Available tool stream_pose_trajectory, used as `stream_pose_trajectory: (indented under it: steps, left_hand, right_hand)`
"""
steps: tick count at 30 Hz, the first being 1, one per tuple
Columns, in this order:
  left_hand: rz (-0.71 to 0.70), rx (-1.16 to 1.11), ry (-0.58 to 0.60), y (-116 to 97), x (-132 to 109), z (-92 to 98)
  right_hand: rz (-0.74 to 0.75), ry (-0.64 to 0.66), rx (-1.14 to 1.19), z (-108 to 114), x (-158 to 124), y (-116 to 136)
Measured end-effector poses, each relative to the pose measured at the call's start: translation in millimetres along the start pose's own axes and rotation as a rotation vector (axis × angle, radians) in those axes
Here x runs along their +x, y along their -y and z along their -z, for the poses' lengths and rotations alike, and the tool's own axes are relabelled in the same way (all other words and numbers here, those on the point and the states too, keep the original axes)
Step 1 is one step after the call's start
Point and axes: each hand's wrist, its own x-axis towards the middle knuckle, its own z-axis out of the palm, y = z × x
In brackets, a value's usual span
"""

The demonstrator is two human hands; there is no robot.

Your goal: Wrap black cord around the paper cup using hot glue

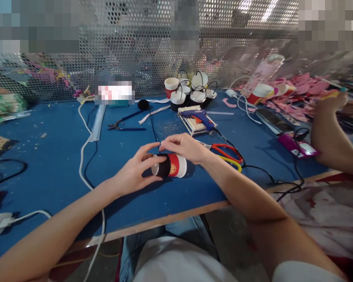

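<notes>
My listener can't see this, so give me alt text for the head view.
A person's left hand holds a red, white and black paper cup lying sideways on a blue table; the right hand is close beside it, its grip unclear. Behind are a glue gun and more cups.

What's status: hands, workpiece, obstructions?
Left hand holding red, white and black paper cup sideways. Right hand at thin black cord; grip unclear. Possible obstruction: red-and-yellow-handled metal scissors near that hand.

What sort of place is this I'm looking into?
Likely a craft workshop, perhaps a shared one: a glue gun, scissors and cups with black loops are grouped together, and another person's arm shows at right.
</notes>
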Motion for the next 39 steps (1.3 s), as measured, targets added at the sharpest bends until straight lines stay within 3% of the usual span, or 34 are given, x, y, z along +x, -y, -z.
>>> stream_pose_trajectory:
  steps: [5, 9, 11, 15, 18, 22, 25, 31, 35, 39]
  left_hand:
    - [-0.004, 0.002, 0.04, -1, -2, 0.4]
    - [-0.002, 0.043, 0.058, -2, -3, 1.1]
    - [-0.002, 0.059, 0.064, -2, -3, 0.8]
    - [-0.037, 0.092, 0.038, -2, -3, -1.6]
    - [-0.05, 0.105, 0.015, -2, -3, -3.8]
    - [-0.045, 0.096, 0.011, -1, -4, -5.2]
    - [-0.056, 0.118, 0.0, -2, -5, -5.5]
    - [-0.005, 0.063, -0.035, -2, -3, -2.8]
    - [0.129, -0.151, -0.059, 1, -1, -1.3]
    - [0.363, -0.464, -0.088, 4, -1, -3.6]
  right_hand:
    - [-0.057, 0.183, -0.091, 2, -2, 4]
    - [-0.076, -0.004, -0.182, 4, 0, 1]
    - [-0.161, 0.007, -0.187, 5, 2, -2]
    - [-0.168, 0.186, -0.045, 5, 4, -7]
    - [-0.117, 0.215, 0.131, 5, 4, -8]
    - [-0.166, 0.247, 0.226, 5, 4, -7]
    - [-0.151, 0.202, 0.194, 3, 3, -4]
    - [0.039, 0.062, 0.179, -1, 2, -5]
    - [0.065, -0.122, 0.107, 1, 4, -7]
    - [0.17, -0.229, 0.018, 5, 6, -8]
